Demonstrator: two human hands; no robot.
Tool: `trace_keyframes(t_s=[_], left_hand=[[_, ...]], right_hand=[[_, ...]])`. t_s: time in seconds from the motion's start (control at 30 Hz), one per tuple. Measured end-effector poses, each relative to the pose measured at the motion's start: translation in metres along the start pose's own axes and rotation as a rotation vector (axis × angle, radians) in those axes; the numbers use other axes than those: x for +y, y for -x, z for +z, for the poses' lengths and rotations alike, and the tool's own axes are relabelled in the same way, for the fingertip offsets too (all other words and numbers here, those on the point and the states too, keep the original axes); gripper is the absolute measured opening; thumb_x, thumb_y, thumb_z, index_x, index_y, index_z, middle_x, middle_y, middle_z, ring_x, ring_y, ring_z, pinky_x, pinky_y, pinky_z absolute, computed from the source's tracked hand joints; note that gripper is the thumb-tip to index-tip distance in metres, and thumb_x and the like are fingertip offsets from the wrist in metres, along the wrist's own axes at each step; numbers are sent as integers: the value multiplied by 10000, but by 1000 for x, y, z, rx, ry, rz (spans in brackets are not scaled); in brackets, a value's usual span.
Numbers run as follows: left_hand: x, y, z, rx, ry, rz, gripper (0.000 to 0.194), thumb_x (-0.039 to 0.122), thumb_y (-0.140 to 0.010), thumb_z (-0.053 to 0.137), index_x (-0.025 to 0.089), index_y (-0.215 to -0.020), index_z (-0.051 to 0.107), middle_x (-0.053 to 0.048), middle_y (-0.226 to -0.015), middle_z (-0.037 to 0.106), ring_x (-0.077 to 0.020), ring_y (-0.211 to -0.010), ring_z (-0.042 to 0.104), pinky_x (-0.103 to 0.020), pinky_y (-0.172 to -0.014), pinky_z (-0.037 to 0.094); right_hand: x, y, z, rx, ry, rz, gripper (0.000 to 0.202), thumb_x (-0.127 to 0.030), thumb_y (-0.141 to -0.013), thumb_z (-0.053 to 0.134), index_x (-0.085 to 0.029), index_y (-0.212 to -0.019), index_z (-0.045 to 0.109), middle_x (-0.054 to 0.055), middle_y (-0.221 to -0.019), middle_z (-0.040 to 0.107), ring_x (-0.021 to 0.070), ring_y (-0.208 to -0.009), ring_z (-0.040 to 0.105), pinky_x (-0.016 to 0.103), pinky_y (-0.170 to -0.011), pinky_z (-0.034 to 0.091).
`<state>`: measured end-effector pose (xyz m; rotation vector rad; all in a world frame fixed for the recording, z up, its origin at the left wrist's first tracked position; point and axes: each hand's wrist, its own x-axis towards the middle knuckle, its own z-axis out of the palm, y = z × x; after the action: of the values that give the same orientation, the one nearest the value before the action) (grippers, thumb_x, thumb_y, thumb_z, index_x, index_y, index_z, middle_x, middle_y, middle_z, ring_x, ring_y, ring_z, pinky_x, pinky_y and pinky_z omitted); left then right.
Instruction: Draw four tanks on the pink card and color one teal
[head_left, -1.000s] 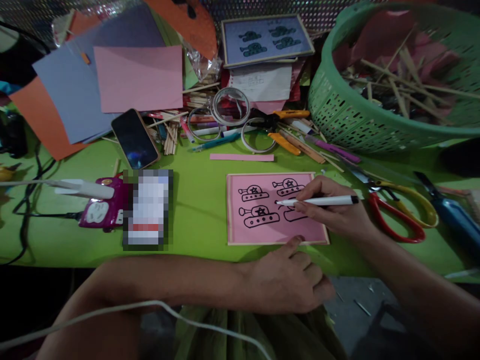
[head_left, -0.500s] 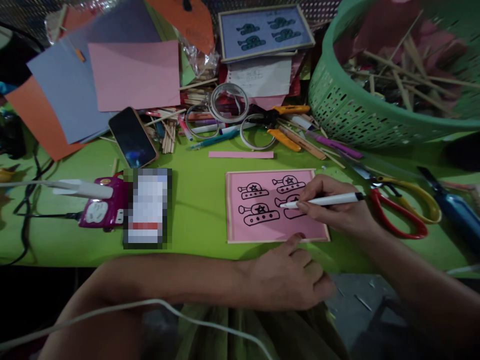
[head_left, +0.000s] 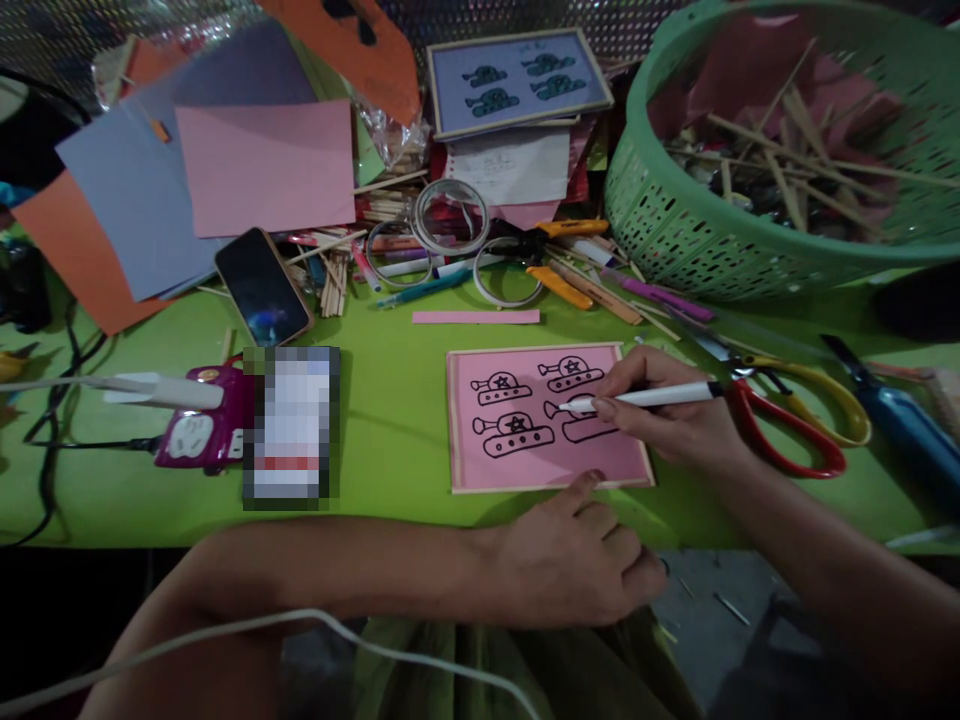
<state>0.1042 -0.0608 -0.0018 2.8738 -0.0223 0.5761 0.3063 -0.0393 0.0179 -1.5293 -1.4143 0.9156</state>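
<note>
Head view. The right hand point(head_left: 675, 420) holds a white marker point(head_left: 645, 397) in a writing grip, fingers closed round the barrel, the tip resting on the pink card point(head_left: 544, 470) at the fourth tank outline point(head_left: 589, 425), which lies directly beneath the fingertips and is only partly drawn; three finished tanks lie just beyond and to the left of the tip. The left hand point(head_left: 581, 560) lies loosely curled at the table's near edge, one fingertip pressing the card's near border and nothing gripped in it (whether the remaining fingers touch the card cannot be told). Beyond the right knuckles lie red-and-yellow scissors point(head_left: 795, 420); farther off stands a green basket point(head_left: 660, 230) of sticks, and far to the left of both hands a phone point(head_left: 262, 285) rests on the green table point(head_left: 397, 400). Judged risks: the card is pinned at a single point, so a sideways drag of the tip could pivot it and skew the line; the heel of the writing hand sits over fresh ink and could smear it; the near-horizontal barrel hides the stroke from the eye, so the outline may fail to close cleanly.
</note>
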Motion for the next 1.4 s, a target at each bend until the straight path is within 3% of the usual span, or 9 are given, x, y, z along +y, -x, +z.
trace_keyframes(t_s=[0.17, 0.73, 0.93, 1.07, 1.27, 1.4], left_hand=[[-1, 0, -3, -35, 13, 10, 151, 174, -1009, 547, 164, -1025, 697, -3, -761, 655, -164, -703, 639, -540, -1041, 517], [-1, 0, -3, -34, 15, 11, 147, 177, -1006, 556, 166, -1031, 700, 3, -759, 641, -167, -705, 625, -541, -1058, 499], [-2, 0, -3, -75, 11, 10, 138, 193, -1006, 575, 161, -1054, 700, 8, -754, 635, -163, -695, 609, -540, -1056, 491], [-3, 1, -2, -32, 3, 11, 149, 170, -1014, 547, 150, -1026, 694, 12, -731, 620, -162, -681, 602, -530, -1070, 484], [-2, 1, -4, -78, 11, -2, 160, 191, -1025, 542, 163, -1066, 694, 15, -751, 631, -152, -700, 598, -519, -1108, 464], [-1, 0, -4, -67, 14, -24, 143, 198, -1022, 559, 171, -1048, 696, 21, -734, 629, -150, -695, 598, -517, -1109, 461]], right_hand=[[2, 1, 0, -27, 26, -41, 154, -276, -847, 767, -245, -753, 649, -9, -666, 620, 144, -564, 524, 286, -502, 388], [2, 1, 0, -12, -27, 9, 242, -382, -840, 795, -242, -732, 629, -8, -651, 614, 138, -544, 511, 290, -486, 376], [0, -3, -4, 235, -339, -59, 315, -471, -786, 847, -278, -754, 600, -23, -637, 587, 155, -539, 529, 327, -511, 428], [-9, -5, -10, 339, -421, -20, 371, -498, -718, 888, -288, -695, 584, -23, -603, 547, 147, -498, 470, 334, -485, 358], [-7, -3, -14, 346, -451, -57, 274, -405, -793, 831, -280, -728, 596, -30, -597, 528, 141, -497, 460, 315, -450, 302], [-3, 0, -11, 277, -436, -14, 247, -367, -786, 852, -268, -752, 629, -20, -629, 602, 137, -527, 509, 299, -484, 372]])
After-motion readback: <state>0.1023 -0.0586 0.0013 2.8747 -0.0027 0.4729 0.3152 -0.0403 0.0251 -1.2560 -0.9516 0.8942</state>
